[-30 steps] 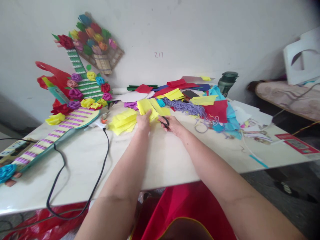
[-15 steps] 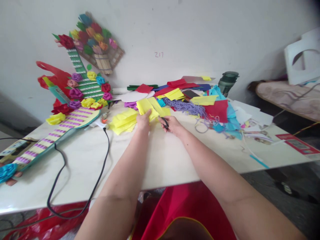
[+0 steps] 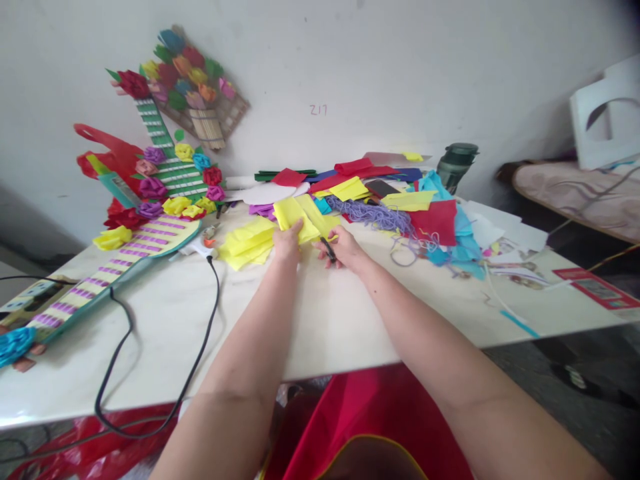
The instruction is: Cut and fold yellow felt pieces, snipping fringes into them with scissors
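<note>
My left hand [image 3: 287, 243] is closed on a folded piece of yellow crepe paper [image 3: 289, 212], its thumb lying on top. Just to the right, my right hand [image 3: 345, 248] grips a pair of scissors with black handles [image 3: 328, 249]; the blades cannot be made out. Another yellow strip [image 3: 319, 217] extends behind the held piece, toward the right hand. Left of my left hand, a loose stack of yellow paper sheets [image 3: 247, 241] rests on the white table [image 3: 330, 313].
Behind my hands lie purple yarn [image 3: 375, 215], red paper [image 3: 440, 223] and blue paper [image 3: 465, 233]. A dark green bottle [image 3: 456, 167] stands at the back right. On the left are flower-decorated guitar-shaped crafts [image 3: 163, 150], a glue gun [image 3: 197, 247] and its black cable [image 3: 216, 293].
My right hand has shifted slightly, and the scissors have turned so their black handle points more downward. My left hand and the yellow paper have hardly moved.
</note>
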The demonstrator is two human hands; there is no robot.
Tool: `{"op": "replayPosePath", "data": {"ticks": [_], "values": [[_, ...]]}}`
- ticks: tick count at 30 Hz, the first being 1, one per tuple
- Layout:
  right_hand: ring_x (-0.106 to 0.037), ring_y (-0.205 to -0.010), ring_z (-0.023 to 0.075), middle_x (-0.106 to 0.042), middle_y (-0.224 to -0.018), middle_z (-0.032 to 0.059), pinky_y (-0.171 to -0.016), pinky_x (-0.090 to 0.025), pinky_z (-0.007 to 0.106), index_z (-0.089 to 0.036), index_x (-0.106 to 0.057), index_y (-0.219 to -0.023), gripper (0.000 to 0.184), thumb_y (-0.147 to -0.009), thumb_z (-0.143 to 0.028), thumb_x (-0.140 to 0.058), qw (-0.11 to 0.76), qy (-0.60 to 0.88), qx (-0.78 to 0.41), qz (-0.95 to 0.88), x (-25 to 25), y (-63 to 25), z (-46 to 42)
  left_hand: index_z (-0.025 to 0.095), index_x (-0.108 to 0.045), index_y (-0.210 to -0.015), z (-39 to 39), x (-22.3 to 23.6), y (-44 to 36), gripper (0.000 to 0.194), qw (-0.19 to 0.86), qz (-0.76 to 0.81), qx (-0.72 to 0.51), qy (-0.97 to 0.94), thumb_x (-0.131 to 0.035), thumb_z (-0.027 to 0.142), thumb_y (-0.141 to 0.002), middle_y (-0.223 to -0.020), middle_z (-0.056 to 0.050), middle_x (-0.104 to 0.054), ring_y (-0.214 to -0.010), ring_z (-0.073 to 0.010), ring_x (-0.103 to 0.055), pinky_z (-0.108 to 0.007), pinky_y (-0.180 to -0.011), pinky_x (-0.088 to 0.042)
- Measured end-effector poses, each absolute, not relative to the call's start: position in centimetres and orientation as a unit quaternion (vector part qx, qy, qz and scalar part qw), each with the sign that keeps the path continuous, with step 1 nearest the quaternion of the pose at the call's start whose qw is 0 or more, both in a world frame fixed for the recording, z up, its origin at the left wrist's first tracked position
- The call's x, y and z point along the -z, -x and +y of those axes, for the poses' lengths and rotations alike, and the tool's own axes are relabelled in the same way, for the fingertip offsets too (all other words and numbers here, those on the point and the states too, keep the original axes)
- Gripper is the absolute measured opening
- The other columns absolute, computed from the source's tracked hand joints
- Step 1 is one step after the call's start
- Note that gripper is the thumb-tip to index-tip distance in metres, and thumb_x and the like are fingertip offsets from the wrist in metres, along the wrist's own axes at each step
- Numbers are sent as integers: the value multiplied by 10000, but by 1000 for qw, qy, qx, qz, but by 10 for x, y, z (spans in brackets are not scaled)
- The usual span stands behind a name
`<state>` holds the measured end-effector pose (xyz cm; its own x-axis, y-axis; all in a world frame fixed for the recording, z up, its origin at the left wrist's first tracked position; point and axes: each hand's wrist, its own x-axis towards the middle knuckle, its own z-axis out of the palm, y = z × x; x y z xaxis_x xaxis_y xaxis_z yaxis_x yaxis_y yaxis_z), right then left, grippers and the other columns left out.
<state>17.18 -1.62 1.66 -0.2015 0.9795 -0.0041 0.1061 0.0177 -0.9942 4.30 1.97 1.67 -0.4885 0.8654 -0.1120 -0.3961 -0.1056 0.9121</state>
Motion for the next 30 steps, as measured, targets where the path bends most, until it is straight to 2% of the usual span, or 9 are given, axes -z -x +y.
{"op": "replayPosePath", "data": {"ticks": [6,11,15,19,30], "values": [[-511,-311,97,-592,-520,-96,-245,-285,157,-225,-400,-1090,505,-720,-356,-718,409,465,-509,-598,-19,-172,-19,134,-609,-821,17,-20,-44,203,456,487,-708,-231,-728,139,-657,-832,-65,-674,-738,-169,-654,-225,-550,-484],[-511,-327,72,-590,-537,-74,-268,-311,153,-182,-488,-1137,395,-795,-297,-649,400,457,-527,-595,-18,-175,-18,123,-617,-812,16,-21,-44,176,461,487,-702,-239,-714,133,-666,-790,-66,-674,-693,-162,-649,-206,-501,-463],[-504,-334,63,-562,-519,-64,-262,-298,155,-150,-578,-956,285,-784,-364,-656,405,435,-550,-586,-16,-177,-15,123,-625,-814,15,-21,-43,170,460,487,-699,-250,-710,129,-667,-790,-63,-681,-660,-147,-642,-195,-481,-444],[-512,-347,63,-560,-515,-43,-266,-302,159,-141,-577,-754,327,-763,-459,-653,411,414,-572,-576,-13,-181,-13,126,-644,-807,14,-22,-45,158,465,490,-692,-255,-714,127,-665,-782,-62,-687,-622,-136,-632,-196,-481,-438],[-514,-344,69,-570,-523,-26,-268,-300,158,-138,-573,-764,355,-765,-486,-643,419,424,-583,-552,-18,-182,-14,125,-642,-759,14,-21,-48,154,474,482,-690,-258,-736,124,-636,-716,-61,-680,-585,-144,-632,-191,-435,-431]]}}
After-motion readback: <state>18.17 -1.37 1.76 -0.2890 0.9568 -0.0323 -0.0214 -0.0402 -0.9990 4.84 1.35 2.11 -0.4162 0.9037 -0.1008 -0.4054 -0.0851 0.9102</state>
